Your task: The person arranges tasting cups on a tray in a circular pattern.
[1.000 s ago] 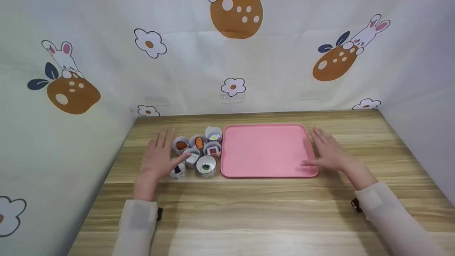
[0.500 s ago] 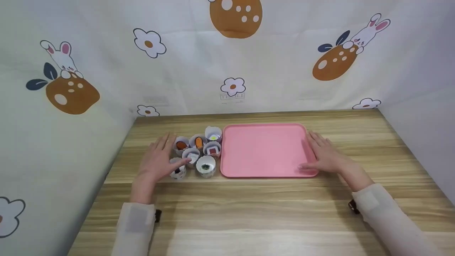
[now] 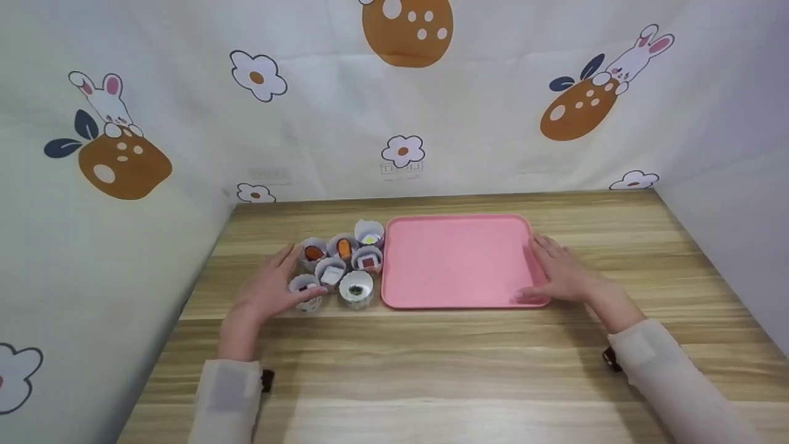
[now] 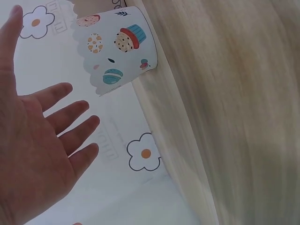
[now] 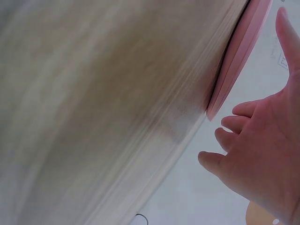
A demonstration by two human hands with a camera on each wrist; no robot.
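Your two hands flank a smooth pink tray (image 3: 459, 262), rectangular with rounded corners and a raised rim, laid flat on a wood-grained counter (image 3: 431, 376). Between the fingers of your left hand (image 3: 269, 290) and the tray stand seven round cups (image 3: 359, 302), pale and scalloped at the lip. In the left wrist view a cup wall (image 4: 105, 58) bears printed pastries, and stands beyond your spread fingertips. Small pieces lie in the cups: two orange-toned pieces closest to your left fingertips, a dark red square farther right, and a green one right of your thumb.

Your left fingers are extended, thumb held well away and crossing in front of the nearest cup; they grip nothing, and contact cannot be told. Your right hand (image 3: 567, 277) lies beside the tray's right rim, fingers extended along it, thumb reaching over the near corner; whether they touch is unclear.
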